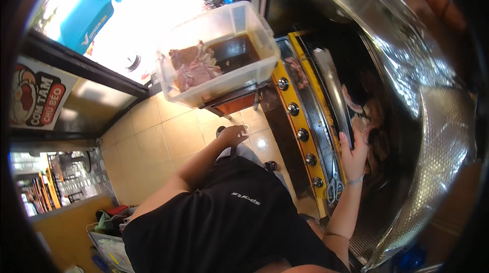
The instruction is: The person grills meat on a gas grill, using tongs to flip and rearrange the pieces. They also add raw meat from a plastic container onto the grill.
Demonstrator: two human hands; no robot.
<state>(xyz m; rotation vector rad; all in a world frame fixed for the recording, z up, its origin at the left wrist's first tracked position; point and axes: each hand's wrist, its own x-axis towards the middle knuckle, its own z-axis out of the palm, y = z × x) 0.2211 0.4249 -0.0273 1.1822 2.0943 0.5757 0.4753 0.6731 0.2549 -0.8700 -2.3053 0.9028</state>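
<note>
My right hand (353, 152) grips the near end of long metal tongs (333, 85). They reach away over the dark grill bed (382, 185), beside pieces of meat (361, 124), some pale and some dark in shadow. My left hand (233, 135) hangs over the tiled floor in front of me, fingers loosely apart, with nothing seen in it. Beyond it, a clear plastic tub (221, 87) holds slices of raw meat (195, 68) and brown liquid (235, 51). White-handled scissors (334, 189) lie on the grill's front ledge, near my right wrist.
A yellow front panel with several black knobs (302, 134) runs along the grill. Silver foil sheeting (439, 150) curves around its far side. The tub rests on a small wooden stand (233, 101). Meat scraps (297, 72) lie on the ledge. Left is a glass-fronted sign (38, 97) bearing writing.
</note>
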